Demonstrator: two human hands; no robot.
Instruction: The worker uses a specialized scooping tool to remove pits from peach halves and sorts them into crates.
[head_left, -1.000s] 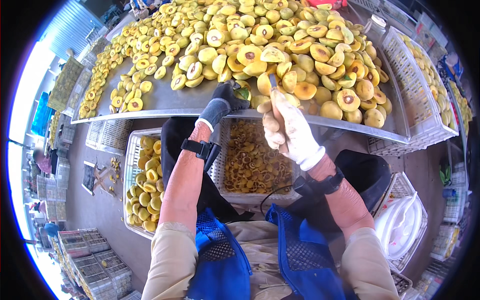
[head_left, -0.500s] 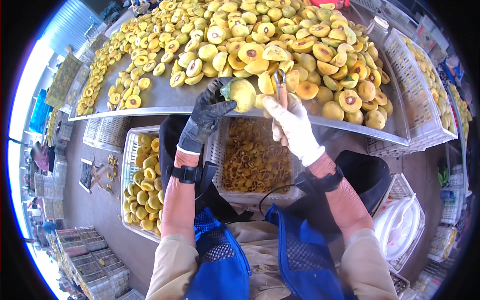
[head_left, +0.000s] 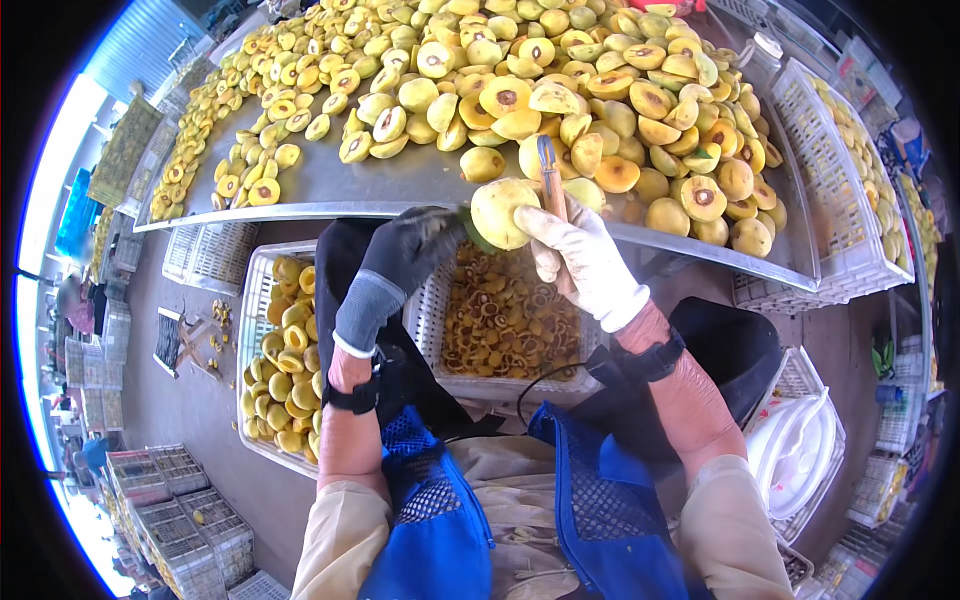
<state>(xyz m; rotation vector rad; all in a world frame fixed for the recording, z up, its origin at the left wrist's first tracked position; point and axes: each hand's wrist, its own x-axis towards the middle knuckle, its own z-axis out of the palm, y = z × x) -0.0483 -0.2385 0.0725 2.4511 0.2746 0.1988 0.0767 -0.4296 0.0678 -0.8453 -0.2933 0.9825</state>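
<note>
In my white-gloved right hand (head_left: 590,262) is a pitting tool (head_left: 552,180), its wooden handle upright and its metal loop end pointing away from me. The same hand's thumb and fingertips touch a pale yellow peach (head_left: 503,212) just over the table's near edge. My left hand (head_left: 405,262), in a dark grey glove, is at the peach's left side. Its fingers are smeared by motion, so their grip is unclear. A bit of green (head_left: 480,238) shows at the peach's lower left. Which side of the peach is cut cannot be seen.
A metal table (head_left: 330,180) bears a heap of halved peaches (head_left: 505,96), many with brown pits. Below my hands, a crate (head_left: 432,345) contains rings and scraps. To its left stands a crate of hollowed halves (head_left: 285,380); on the right are a peach crate (head_left: 815,150) and a white bucket (head_left: 795,450).
My left hand has drawn down and toward me, turning at the wrist. The peach has moved slightly right and nearer to me, against my right fingers. The tool stays in my right hand.
</note>
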